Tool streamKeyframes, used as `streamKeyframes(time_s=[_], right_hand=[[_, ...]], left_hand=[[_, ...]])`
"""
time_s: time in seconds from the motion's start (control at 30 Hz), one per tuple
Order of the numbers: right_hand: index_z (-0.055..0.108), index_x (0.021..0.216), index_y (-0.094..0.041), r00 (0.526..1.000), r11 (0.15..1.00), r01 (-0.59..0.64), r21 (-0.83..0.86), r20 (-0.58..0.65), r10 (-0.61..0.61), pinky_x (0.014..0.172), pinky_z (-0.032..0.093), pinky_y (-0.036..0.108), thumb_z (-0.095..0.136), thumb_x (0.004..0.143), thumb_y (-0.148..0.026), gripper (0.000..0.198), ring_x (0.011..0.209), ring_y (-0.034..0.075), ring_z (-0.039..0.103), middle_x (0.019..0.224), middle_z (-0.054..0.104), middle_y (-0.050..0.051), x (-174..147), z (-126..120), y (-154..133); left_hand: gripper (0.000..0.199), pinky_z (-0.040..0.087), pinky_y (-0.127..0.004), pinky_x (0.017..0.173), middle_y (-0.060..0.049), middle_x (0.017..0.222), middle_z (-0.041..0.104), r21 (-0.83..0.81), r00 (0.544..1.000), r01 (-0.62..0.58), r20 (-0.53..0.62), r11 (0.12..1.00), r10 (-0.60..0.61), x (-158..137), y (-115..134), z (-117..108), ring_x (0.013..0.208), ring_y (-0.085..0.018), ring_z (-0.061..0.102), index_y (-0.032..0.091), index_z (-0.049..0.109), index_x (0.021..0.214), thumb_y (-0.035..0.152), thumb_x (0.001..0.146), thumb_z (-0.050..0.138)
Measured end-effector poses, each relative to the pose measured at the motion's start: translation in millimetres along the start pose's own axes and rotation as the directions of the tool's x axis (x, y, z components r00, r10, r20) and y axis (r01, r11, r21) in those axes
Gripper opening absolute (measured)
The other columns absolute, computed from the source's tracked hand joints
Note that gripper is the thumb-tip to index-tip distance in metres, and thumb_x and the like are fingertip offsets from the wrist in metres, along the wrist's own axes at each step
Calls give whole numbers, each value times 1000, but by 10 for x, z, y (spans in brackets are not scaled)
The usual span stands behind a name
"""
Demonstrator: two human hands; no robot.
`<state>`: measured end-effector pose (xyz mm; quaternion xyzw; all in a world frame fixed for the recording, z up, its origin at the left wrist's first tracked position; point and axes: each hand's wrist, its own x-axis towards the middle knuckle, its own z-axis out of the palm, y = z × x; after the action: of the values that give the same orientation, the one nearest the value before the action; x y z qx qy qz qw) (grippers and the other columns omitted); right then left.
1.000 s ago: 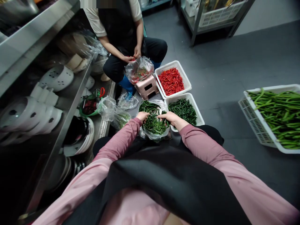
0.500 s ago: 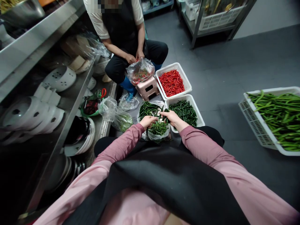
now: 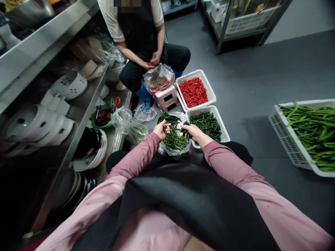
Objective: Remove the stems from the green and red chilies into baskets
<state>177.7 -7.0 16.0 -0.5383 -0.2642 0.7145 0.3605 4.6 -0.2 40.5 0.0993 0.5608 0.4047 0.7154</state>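
Above a clear plastic bag (image 3: 178,152) of green chillies and stems (image 3: 176,140), both of my hands are at work. My left hand (image 3: 161,130) has its fingers curled around a dark green chilli at the bag's left side. My right hand (image 3: 193,131) is closed on a small bunch of green chillies (image 3: 185,131), over the bag's right edge. Just beyond that hand sits a white basket (image 3: 222,129) of dark green chillies (image 3: 206,125). The fingertips of both hands are small and partly hidden.
Opposite sits a co-worker (image 3: 138,38) with red chillies in hand, behind a bag (image 3: 159,78) on a pink stool (image 3: 164,98). A white basket (image 3: 212,94) holds red chillies. Long green peppers fill a basket (image 3: 290,141) at right. Metal shelving (image 3: 78,139) with bowls lines the left.
My hands have parted: the left has drawn away to the left and slightly up, while the right stays near the same spot. The co-worker's hands have shifted slightly.
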Motion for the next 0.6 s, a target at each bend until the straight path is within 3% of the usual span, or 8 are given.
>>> streamKeyframes(time_s=[0.13,0.23,0.3,0.43,0.53,0.6], right_hand=[[67,81,-14,982,978,48,-202,191,-8,42,42,23,74,68,-25,18,43,10,48,56,61,1,-62,55,135],[67,79,-15,974,939,152,-310,211,-88,48,46,26,73,68,-27,18,47,12,51,62,63,1,-85,98,212],[68,78,-16,958,866,282,-414,162,-234,57,49,28,74,68,-29,17,54,13,55,64,63,1,-86,104,232],[70,83,-19,856,633,486,-602,180,-485,75,49,32,75,67,-30,20,72,19,60,72,65,2,-79,72,253],[71,85,-19,816,520,549,-655,283,-505,78,47,33,74,68,-29,20,74,19,59,73,65,2,-82,46,273],[71,84,-17,832,506,531,-679,307,-461,74,47,31,73,69,-28,19,71,18,58,72,65,2,-92,40,280]], left_hand=[[30,32,-17,41,5,53,35,-223,998,-62,5,973,65,34,-16,53,42,-7,36,13,54,85,30,100,33],[30,32,-16,43,5,54,35,-251,986,-158,-91,955,139,49,-87,149,43,-6,35,14,52,83,25,101,31],[31,32,-17,44,5,53,34,-240,971,-210,-168,948,173,64,-131,211,43,-6,34,15,51,79,24,101,31],[33,33,-18,46,5,54,35,-195,945,-250,-261,948,196,76,-212,293,43,-6,36,17,47,72,22,101,33],[34,33,-19,46,4,54,38,-180,942,-242,-281,954,186,72,-277,301,43,-6,36,17,44,69,19,100,33],[35,35,-19,47,4,53,38,-180,948,-229,-263,957,178,84,-320,269,43,-6,37,17,43,67,20,100,32]])
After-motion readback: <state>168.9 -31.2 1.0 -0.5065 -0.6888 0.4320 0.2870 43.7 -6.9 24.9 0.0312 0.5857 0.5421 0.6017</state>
